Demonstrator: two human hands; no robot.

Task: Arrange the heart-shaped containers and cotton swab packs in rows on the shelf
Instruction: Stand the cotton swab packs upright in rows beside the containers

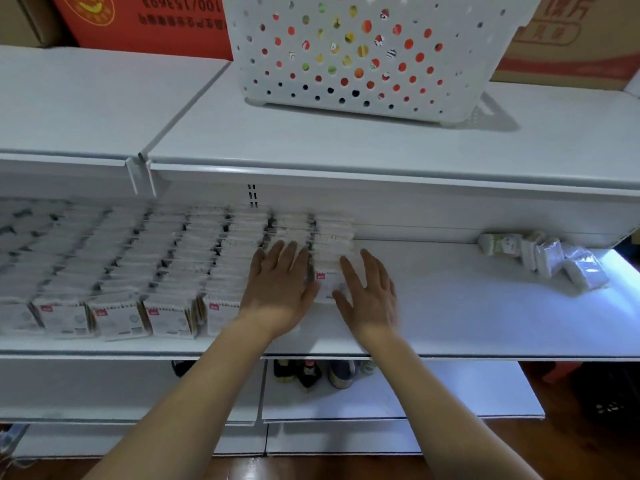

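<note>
left hand [279, 285]: fingers spread flat on the cotton swab packs [166, 258] | right hand [367, 292]: flat against the end row [333, 251], likely squaring it | spare packs [543, 256] far right on shelf [450, 306] | no heart-shaped containers visible

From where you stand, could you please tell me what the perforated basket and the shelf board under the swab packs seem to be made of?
Perforated basket: looks like white moulded plastic, matte, with regular round holes and small moulded feet.
Shelf board: probably painted metal or laminate, a smooth white surface with a soft sheen; the frame leaves it open.
</note>
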